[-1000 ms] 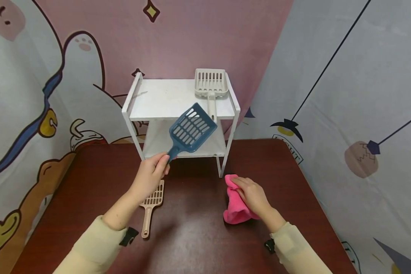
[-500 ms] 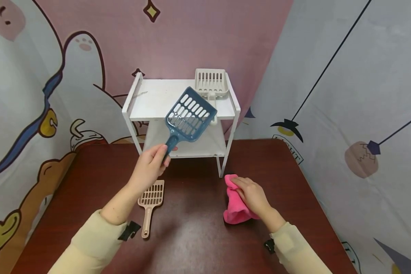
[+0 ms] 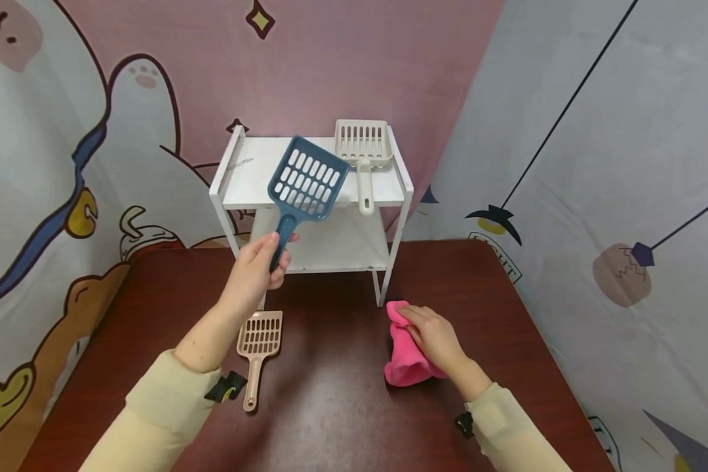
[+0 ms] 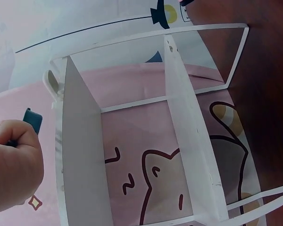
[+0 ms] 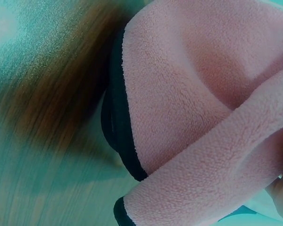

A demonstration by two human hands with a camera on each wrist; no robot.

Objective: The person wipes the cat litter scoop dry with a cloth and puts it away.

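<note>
My left hand point(image 3: 254, 270) grips the handle of a blue slotted litter scoop point(image 3: 308, 180), raised in front of the white shelf's top board. In the left wrist view, the left hand point(image 4: 15, 162) is curled round the handle, and only a bit of the blue scoop point(image 4: 33, 120) shows. On the table, my right hand point(image 3: 434, 334) holds a bunched pink cloth point(image 3: 410, 360); its fingers are partly hidden by the folds. The right wrist view is filled mostly by the fuzzy cloth point(image 5: 179, 94). A beige litter scoop point(image 3: 259, 337) lies on the table below my left forearm.
A white two-tier shelf point(image 3: 259, 164) stands at the table's back. On its top right lies an off-white litter scoop point(image 3: 364, 147), its handle hanging over the front edge. The dark red-brown table point(image 3: 330, 367) meets patterned wall cloths point(image 3: 360, 59) behind and at the sides.
The left hand has lifted the blue scoop up and to the left, tipping its head more upright and uncovering the off-white scoop's handle. The right hand and cloth have stayed in place.
</note>
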